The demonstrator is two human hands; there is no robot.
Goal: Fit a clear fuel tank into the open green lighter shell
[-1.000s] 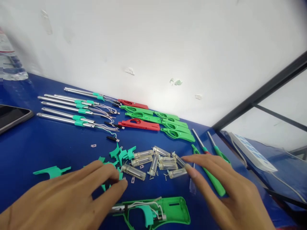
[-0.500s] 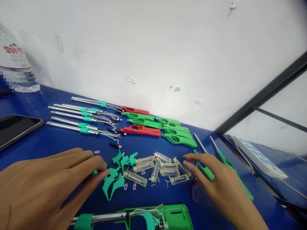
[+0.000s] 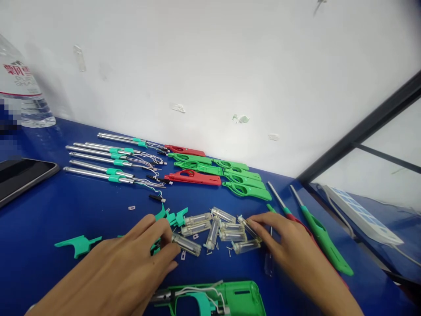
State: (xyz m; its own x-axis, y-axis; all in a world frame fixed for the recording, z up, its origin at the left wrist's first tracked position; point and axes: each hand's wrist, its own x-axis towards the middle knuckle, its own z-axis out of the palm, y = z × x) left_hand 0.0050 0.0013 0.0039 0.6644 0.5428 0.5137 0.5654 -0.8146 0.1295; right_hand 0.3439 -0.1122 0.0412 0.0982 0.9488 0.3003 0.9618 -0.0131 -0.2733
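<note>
My left hand (image 3: 141, 259) curls over a pile of teal triggers (image 3: 180, 217), thumb and fingers bent together; what they hold, if anything, is hidden. Beside its thumb lies a clear fuel tank (image 3: 187, 244). My right hand (image 3: 286, 245) pinches the upper end of another clear fuel tank (image 3: 252, 230) at the right of a loose group of tanks (image 3: 233, 235). One teal trigger (image 3: 79, 245) rests apart at the left. In front lies an open green lighter half-shell (image 3: 243, 298) holding a metal tube, white wires and a teal trigger, partly behind my left wrist.
Metal tubes with teal collars and wires (image 3: 98, 164) lie at the back left, beside red (image 3: 197, 177) and green lighter shells (image 3: 246, 192). Long lighters (image 3: 325, 241) are at the right, near a power strip (image 3: 362, 215). A phone (image 3: 26, 177) and water bottle (image 3: 29, 94) stand left.
My left hand has moved right across the trigger pile, uncovering a single trigger at the left. My right hand has shifted slightly left, its fingertips closing onto a fuel tank.
</note>
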